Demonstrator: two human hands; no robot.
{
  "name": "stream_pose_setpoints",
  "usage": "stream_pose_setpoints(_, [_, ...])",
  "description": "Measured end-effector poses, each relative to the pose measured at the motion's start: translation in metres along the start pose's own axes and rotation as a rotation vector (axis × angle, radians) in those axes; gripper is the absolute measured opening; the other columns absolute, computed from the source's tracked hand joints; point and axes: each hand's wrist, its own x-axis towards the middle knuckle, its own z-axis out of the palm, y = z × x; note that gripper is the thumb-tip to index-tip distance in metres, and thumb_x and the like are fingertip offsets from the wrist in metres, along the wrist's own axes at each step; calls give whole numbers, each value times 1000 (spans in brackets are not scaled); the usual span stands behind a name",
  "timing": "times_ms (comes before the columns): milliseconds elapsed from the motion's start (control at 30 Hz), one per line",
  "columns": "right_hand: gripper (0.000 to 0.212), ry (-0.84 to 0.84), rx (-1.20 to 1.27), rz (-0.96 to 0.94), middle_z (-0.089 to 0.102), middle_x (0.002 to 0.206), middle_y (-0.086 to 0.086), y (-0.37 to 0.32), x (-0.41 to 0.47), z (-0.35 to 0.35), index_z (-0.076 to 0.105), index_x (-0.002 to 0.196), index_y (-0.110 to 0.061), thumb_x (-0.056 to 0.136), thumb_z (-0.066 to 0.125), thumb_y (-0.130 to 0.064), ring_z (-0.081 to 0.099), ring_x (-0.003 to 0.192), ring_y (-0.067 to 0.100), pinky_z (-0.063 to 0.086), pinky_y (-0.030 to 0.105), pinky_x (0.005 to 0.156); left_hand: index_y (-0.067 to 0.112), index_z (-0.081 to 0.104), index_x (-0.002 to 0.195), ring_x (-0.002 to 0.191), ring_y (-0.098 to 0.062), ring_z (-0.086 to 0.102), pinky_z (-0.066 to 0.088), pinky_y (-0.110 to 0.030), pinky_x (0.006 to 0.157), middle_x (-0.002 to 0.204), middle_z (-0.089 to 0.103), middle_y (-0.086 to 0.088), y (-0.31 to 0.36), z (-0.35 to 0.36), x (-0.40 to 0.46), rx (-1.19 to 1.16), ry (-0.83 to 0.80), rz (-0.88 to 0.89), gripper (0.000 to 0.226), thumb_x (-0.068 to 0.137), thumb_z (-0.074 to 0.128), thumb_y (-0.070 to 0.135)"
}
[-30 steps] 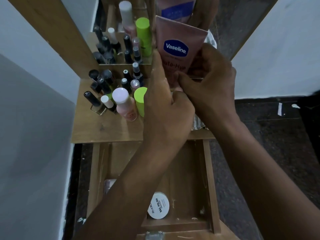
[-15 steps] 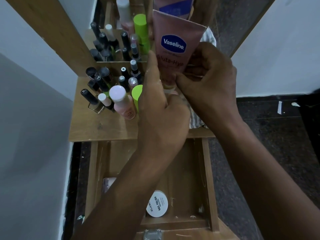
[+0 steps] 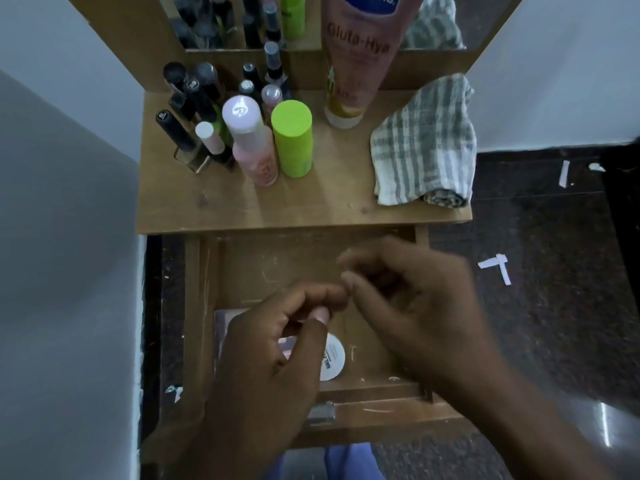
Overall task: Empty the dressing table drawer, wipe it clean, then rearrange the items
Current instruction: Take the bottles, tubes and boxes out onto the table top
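Note:
The wooden drawer [image 3: 204,306] is pulled out below the dressing table top [image 3: 311,199]. Both hands hover over it with curled fingers and hold nothing: my left hand [image 3: 273,344] above a white nail polish remover jar [image 3: 334,358] and a pink flat item [image 3: 225,323], my right hand [image 3: 412,306] beside it, fingertips almost touching. On the table top a pink Vaseline tube [image 3: 356,57] stands cap down against the mirror. Left of it are a lime green cylinder [image 3: 292,140], a pink bottle [image 3: 252,140] and several dark nail polish bottles [image 3: 194,98].
A striped grey and white cloth [image 3: 422,143] lies on the right side of the table top. A grey wall [image 3: 62,237] closes in on the left. Dark floor [image 3: 554,306] with white paper scraps [image 3: 498,266] is on the right. The mirror [image 3: 242,22] stands behind the bottles.
Both hands let go of the Vaseline tube, which now stands on the table top, and dropped down over the open drawer. The view tilted down.

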Motion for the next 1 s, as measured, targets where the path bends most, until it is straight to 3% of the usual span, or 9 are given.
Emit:
stream_pose_setpoints(67, [19, -220, -175, 39, 72, 96, -16, 20, -9, 18, 72, 111, -31, 93, 64, -33, 67, 84, 2, 59, 33, 71, 38, 77, 102, 103, 7, 66, 51, -15, 87, 103, 73, 28, -22, -7, -1, 294, -34, 2, 26, 90, 54, 34])
stream_pose_setpoints(133, [29, -446, -379, 51, 67, 111, -17, 35, -17, 33, 62, 121, -40, 93, 66, -35, 64, 95, 3, 58, 31, 79, 36, 75, 110, 107, 5, 62, 46, -13, 93, 111, 71, 26, -43, -13, 3, 494, -70, 44, 28, 90, 56, 36])
stream_pose_setpoints(267, [56, -696, -479, 104, 54, 124, -11, 50, -24, 57, 51, 130, -42, 84, 77, -25, 61, 109, 16, 49, 28, 75, 17, 71, 122, 120, -23, 64, 55, -49, 99, 126, 70, 1, -75, -19, 8, 736, -175, 190, 42, 87, 53, 32])
stream_pose_setpoints(333, [64, -736, -505, 85, 51, 127, -7, 52, -25, 65, 48, 135, -39, 83, 79, -20, 58, 113, 18, 43, 25, 74, 14, 69, 125, 119, -26, 66, 55, -50, 100, 129, 69, -2, -78, -21, 10, 797, -208, 183, 50, 84, 50, 35])
stream_pose_setpoints(400, [65, -758, -530, 49, 48, 130, -4, 52, -24, 69, 47, 137, -35, 83, 79, -18, 55, 118, 19, 46, 26, 78, 15, 69, 124, 114, -26, 68, 57, -50, 96, 127, 70, -2, -78, -22, 12, 811, -230, 152, 52, 82, 48, 37])
stream_pose_setpoints(533, [65, -803, -582, -11, 46, 136, -1, 51, -23, 74, 47, 140, -31, 85, 77, -16, 51, 125, 23, 51, 35, 94, 24, 62, 119, 109, -23, 68, 57, -54, 87, 119, 70, 3, -76, -22, 13, 799, -236, 106, 40, 82, 51, 36])
stream_pose_setpoints(700, [67, -812, -547, -25, 46, 136, -2, 56, -22, 72, 41, 139, -34, 85, 77, -19, 50, 124, 21, 49, 33, 93, 19, 67, 128, 116, -21, 66, 56, -46, 97, 126, 69, 2, -80, -22, 12, 779, -233, 83, 49, 83, 56, 38])
stream_pose_setpoints(800, [61, -785, -521, 2, 53, 128, -6, 59, -21, 69, 41, 132, -38, 85, 78, -27, 54, 118, 19, 55, 36, 89, 21, 62, 138, 129, -14, 55, 43, -33, 110, 138, 62, 6, -86, -22, 14, 732, -254, 54, 53, 88, 59, 40])
stream_pose_setpoints(1000, [34, -717, -340, 137, 68, 110, -12, 62, -6, 53, 55, 110, -37, 86, 78, -29, 67, 97, 9, 61, 37, 79, 29, 60, 139, 127, 12, 38, 20, -3, 105, 140, 55, 19, -86, -20, 14, 602, -235, 86, 49, 93, 55, 44])
